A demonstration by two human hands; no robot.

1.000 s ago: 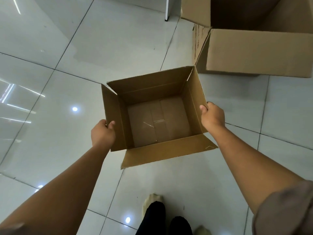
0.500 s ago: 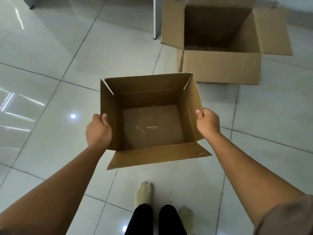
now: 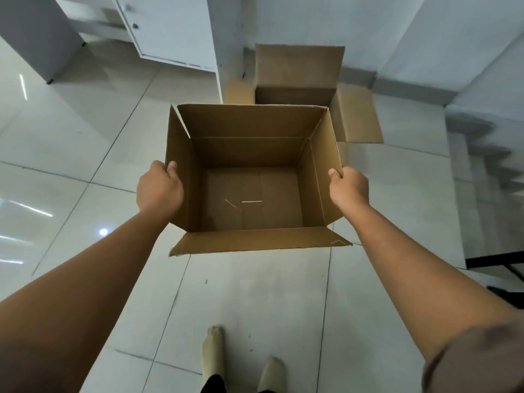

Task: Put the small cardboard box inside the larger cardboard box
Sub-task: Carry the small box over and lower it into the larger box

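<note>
The small cardboard box (image 3: 252, 165) is open-topped, empty, and held in the air in front of me above the tiled floor. My left hand (image 3: 158, 190) grips its left wall, thumb over the rim. My right hand (image 3: 350, 188) grips its right wall the same way. Its near flap hangs outward toward me. The larger cardboard box (image 3: 300, 72) stands on the floor just beyond it, against the wall, flaps open. Its lower part and inside are mostly hidden behind the small box.
A white cabinet (image 3: 170, 29) stands at the back left, next to the larger box. Grey stairs (image 3: 487, 154) descend on the right, with a black bar (image 3: 493, 258) below them. My feet in light socks (image 3: 214, 353) stand on the white floor tiles.
The small box has been carried forward and now overlaps the larger box, which sits straight ahead instead of to the right. Both hands keep the same grip. The cabinet and stairs have come into view.
</note>
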